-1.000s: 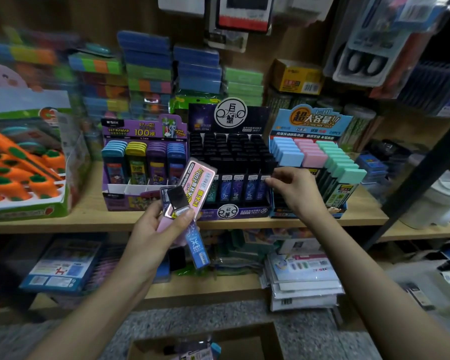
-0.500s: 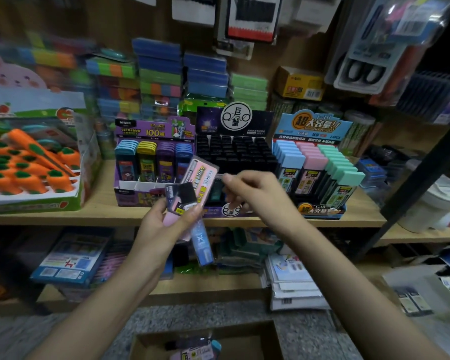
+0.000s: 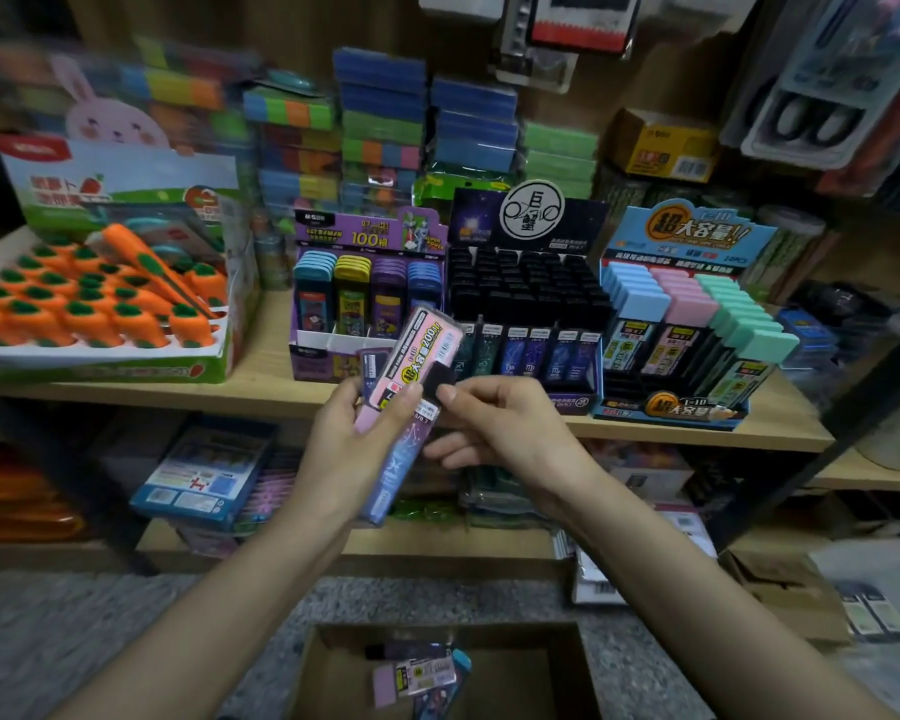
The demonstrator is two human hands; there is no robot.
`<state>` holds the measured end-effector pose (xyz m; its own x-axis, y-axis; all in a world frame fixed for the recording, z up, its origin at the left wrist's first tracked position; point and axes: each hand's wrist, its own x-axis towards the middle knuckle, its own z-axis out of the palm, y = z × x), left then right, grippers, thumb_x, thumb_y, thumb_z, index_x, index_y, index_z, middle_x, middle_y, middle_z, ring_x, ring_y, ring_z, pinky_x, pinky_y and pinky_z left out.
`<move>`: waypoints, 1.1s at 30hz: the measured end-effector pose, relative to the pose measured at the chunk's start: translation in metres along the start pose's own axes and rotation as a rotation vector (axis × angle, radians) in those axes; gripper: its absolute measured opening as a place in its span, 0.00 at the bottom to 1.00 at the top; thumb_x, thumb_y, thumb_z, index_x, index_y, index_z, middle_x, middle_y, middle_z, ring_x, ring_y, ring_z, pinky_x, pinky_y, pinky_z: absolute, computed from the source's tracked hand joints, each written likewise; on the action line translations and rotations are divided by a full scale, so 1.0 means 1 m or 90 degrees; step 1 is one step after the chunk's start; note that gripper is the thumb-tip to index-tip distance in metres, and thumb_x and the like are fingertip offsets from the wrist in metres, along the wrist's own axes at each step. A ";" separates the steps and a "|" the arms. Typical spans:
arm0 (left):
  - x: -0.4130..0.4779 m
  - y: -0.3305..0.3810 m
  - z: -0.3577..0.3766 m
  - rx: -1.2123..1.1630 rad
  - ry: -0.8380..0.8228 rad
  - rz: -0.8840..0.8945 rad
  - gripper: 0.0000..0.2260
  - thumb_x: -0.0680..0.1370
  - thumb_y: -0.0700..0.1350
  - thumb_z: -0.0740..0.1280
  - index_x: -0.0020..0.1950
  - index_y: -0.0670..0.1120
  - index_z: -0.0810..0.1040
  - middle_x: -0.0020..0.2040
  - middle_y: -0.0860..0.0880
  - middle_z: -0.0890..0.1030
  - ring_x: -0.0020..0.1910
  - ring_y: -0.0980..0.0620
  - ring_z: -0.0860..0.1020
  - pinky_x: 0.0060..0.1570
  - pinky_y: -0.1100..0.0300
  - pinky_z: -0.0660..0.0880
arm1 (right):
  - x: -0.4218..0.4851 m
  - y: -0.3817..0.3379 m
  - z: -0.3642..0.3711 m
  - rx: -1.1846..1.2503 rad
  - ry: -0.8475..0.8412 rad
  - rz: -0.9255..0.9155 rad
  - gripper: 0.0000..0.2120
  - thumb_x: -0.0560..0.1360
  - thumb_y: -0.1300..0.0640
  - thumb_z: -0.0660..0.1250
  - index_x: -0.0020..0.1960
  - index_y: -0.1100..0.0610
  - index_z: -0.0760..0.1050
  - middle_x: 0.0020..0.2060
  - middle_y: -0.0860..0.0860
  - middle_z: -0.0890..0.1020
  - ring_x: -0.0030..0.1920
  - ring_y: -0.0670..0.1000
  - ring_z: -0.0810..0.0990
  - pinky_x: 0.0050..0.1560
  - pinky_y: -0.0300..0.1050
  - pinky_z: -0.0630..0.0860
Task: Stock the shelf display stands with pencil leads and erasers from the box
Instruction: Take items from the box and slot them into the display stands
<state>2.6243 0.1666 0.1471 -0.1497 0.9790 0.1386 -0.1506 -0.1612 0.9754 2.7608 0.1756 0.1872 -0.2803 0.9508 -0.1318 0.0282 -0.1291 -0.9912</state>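
Right by the shelf (image 3: 261, 389), the left hand (image 3: 352, 449) has its grip curled round a pink lead pack (image 3: 419, 356) & a blue pack (image 3: 391, 480). The right hand (image 3: 505, 428) grip pinches a small black piece (image 3: 444, 379) on top. More packs (image 3: 417, 675) lie in the box (image 3: 318, 662) down low.

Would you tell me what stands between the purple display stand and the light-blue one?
In the head view, a black display stand of black-capped lead tubes fills that stretch of shelf.
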 end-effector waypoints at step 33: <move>0.005 0.013 -0.021 0.060 0.038 -0.038 0.06 0.77 0.49 0.65 0.50 0.48 0.75 0.41 0.53 0.84 0.33 0.54 0.83 0.28 0.64 0.77 | 0.062 -0.008 -0.042 -0.524 0.283 -0.271 0.11 0.76 0.52 0.66 0.46 0.59 0.81 0.36 0.51 0.82 0.39 0.49 0.81 0.45 0.52 0.79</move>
<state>2.6015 0.1665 0.1569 -0.2017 0.9768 0.0725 -0.0691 -0.0880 0.9937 2.7840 0.2474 0.1871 -0.0452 0.9128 0.4058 0.7054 0.3168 -0.6341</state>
